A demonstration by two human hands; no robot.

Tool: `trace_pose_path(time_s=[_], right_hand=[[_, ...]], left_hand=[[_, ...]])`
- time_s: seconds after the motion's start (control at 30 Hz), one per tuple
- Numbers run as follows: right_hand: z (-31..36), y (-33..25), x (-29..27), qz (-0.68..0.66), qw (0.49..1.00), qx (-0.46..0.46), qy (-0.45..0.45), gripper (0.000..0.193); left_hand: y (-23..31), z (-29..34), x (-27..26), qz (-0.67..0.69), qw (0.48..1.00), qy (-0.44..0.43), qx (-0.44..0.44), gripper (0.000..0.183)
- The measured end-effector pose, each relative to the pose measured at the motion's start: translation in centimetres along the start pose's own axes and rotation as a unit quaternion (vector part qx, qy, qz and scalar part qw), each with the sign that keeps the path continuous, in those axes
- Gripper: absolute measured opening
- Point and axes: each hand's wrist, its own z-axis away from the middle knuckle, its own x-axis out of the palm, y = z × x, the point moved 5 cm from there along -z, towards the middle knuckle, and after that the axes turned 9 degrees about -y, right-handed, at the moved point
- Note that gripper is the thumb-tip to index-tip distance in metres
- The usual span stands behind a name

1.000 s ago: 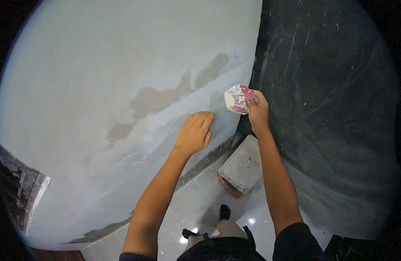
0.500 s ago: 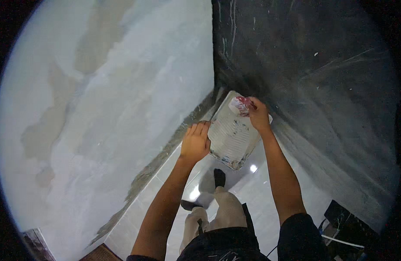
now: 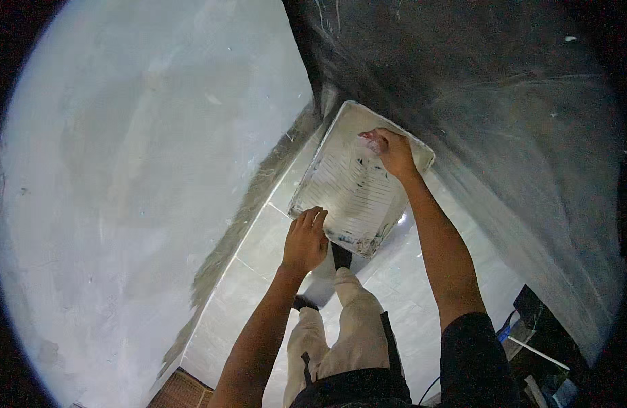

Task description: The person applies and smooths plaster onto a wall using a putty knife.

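Note:
A shallow paint tray (image 3: 327,183) with a ribbed floor and dark smears is in front of me, above my feet. My left hand (image 3: 305,241) is at its near left edge, fingers curled at the rim; the thumb side is partly hidden. My right hand (image 3: 395,153) is closed over the deep far end of the tray. Pinched in its fingers is a small red and white piece (image 3: 373,141), mostly covered by the hand, so its kind does not show.
A pale, patchy wall (image 3: 150,177) stands to the left, and a dark plastic sheet (image 3: 490,115) hangs on the right. Glossy tiles (image 3: 259,251) cover the floor. A brown woven-looking panel (image 3: 181,391) lies at lower left; tools and a white rod (image 3: 538,353) are at lower right.
The tray has shifted farther from me and now shows more of its inside. My left hand is at a nearer part of its edge. The red and white piece shows less beneath my right hand.

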Motion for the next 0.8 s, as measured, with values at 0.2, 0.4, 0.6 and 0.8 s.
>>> trace_pose_path(time_s=[0.2, 0.4, 0.6, 0.8], right_hand=[[-2.0, -1.0, 2.4, -0.056, 0.997, -0.01, -0.044, 0.022], [-3.2, -1.9, 3.5, -0.038, 0.998, -0.003, -0.051, 0.025], [-4.1, -1.1, 4.2, -0.055, 0.995, -0.038, -0.069, 0.028], [-3.7, -2.2, 4.1, -0.047, 0.996, -0.007, -0.079, 0.027]], left_hand=[[-1.2, 0.1, 1.5, -0.004, 1.0, -0.008, -0.02, 0.05], [-2.2, 0.1, 2.2, -0.003, 0.998, -0.02, -0.055, 0.052], [-2.5, 0.5, 2.7, 0.004, 0.998, -0.026, -0.066, 0.052], [-2.7, 1.6, 2.6, 0.0, 0.997, -0.027, -0.069, 0.05]])
